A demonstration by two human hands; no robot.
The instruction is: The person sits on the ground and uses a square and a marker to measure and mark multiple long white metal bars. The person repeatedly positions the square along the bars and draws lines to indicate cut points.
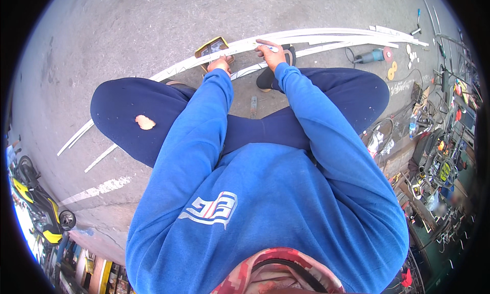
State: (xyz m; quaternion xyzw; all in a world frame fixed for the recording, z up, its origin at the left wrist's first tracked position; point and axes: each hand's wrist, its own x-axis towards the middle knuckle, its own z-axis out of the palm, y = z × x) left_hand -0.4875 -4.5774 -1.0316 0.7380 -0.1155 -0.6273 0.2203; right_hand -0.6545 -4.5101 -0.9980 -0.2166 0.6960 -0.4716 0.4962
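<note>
You are crouched on the concrete floor (pixel 127 33), both blue sleeves reaching toward twelve o'clock. Your left hand (pixel 219 65) rests on a yellow-edged square tool (pixel 212 49) lying against the long white strips (pixel 326 37); the fingers are curled down onto it, though how firm the hold is cannot be told from here. Your right hand (pixel 271 53) lies partly open on the strips, forefinger stretched along them, with what looks like a small white marker (pixel 270 49) under the fingers. The strips number at least three, bundled and running from eight o'clock across to two o'clock. At two o'clock lies one angle grinder (pixel 370 55) with about three loose discs (pixel 392 69) just beside it. One small bottle-like thing (pixel 253 105) stands between your knees. Your knees and sleeves hide the middle of the strips. One yellow scooter (pixel 35 202) stands at eight o'clock.
</note>
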